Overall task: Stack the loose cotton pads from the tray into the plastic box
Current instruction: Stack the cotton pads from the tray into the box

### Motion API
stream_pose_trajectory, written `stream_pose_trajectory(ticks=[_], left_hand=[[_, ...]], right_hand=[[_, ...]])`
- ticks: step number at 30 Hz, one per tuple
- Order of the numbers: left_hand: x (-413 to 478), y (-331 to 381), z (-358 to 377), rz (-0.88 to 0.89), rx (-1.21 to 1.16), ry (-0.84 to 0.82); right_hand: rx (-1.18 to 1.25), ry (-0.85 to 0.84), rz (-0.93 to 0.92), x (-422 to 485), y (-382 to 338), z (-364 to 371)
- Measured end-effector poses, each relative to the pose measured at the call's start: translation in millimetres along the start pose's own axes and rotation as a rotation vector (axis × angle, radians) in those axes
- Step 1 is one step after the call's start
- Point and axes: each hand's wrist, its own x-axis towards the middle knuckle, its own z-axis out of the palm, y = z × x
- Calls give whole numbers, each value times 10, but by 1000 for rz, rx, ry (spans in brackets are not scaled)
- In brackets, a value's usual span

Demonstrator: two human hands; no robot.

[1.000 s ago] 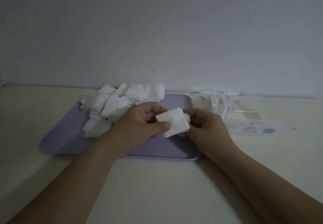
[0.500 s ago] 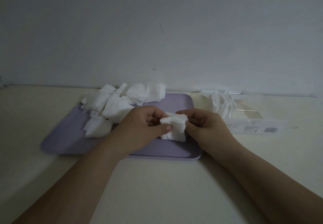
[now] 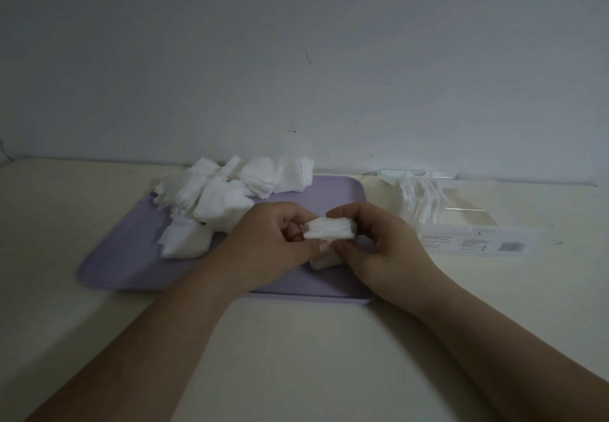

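Above a lilac tray (image 3: 125,263), the left hand (image 3: 273,240) and right hand (image 3: 379,243) each pinch opposite ends of a small stack of cotton pads (image 3: 329,228) with curled fingers; the pads look feather-light, soft and easily fanned, best squeezed at the edges.

Picture dim, underexposed, with cool grey-blue cast. Light soft and diffuse; source not possible to locate. Flat grey wall (image 3: 296,42), darker toward upper corners. Lower left of tabletop (image 3: 296,355) darker; only faint soft shadow along near edge of tray (image 3: 131,273). Brightest area is cotton pads (image 3: 224,204), not burnt out. Weak reflection lines on clear plastic box (image 3: 468,210). Slightly soft: left hand (image 3: 273,243), right hand (image 3: 385,247); fine noise everywhere. Far tabletop edge bends slightly at left, wide-angle effect.
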Motion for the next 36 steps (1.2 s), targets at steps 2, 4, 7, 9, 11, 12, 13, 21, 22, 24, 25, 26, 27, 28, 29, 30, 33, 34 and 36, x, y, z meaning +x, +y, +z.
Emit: stream_pose_trajectory(ticks=[2,4,7,9,11,12,13,21,22,24,25,26,27,28,29,30,33,34,36], left_hand=[[-3,21,-6,-10,2,31],[-7,42,-11,-15,-5,15],[-26,74,15,-36,1,-4],[-28,75,57,-20,-13,-14],[-24,52,90,8,2,1],[-20,30,97,6,20,18],[-21,23,102,-4,35,33],[-47,175,7,-119,-291,-34],[-51,198,5,-133,-332,-60],[-57,242,27,-134,-355,-92],[-55,276,50,-130,-360,-92],[-47,302,74,-124,-371,-84],[-23,343,100,-115,-382,-77],[2,383,120,-105,-392,-72],[39,449,150,-95,-396,-71],[78,523,184,-88,-393,-74],[220,802,389,-62,-303,-54],[274,864,477,-62,-263,-23],[389,898,672,-32,-137,49]], right_hand=[[-39,5,8,-1,6,36],[-78,0,32,-8,15,70],[-175,-73,98,-31,2,101],[-236,-143,126,-42,-29,108],[-263,-185,127,-43,-51,94],[-265,-182,121,-46,-59,89],[-259,-163,114,-48,-63,88],[439,44,177,31,-211,-53],[506,40,169,30,-254,-92],[551,28,168,32,-338,-160],[554,20,178,29,-370,-205],[552,8,189,35,-390,-243],[529,6,193,43,-410,-306],[484,12,193,56,-428,-359],[433,38,188,68,-440,-427],[398,87,179,79,-453,-478],[223,402,128,92,-473,-669],[107,507,116,96,-476,-741],[-106,634,125,101,-432,-914]])
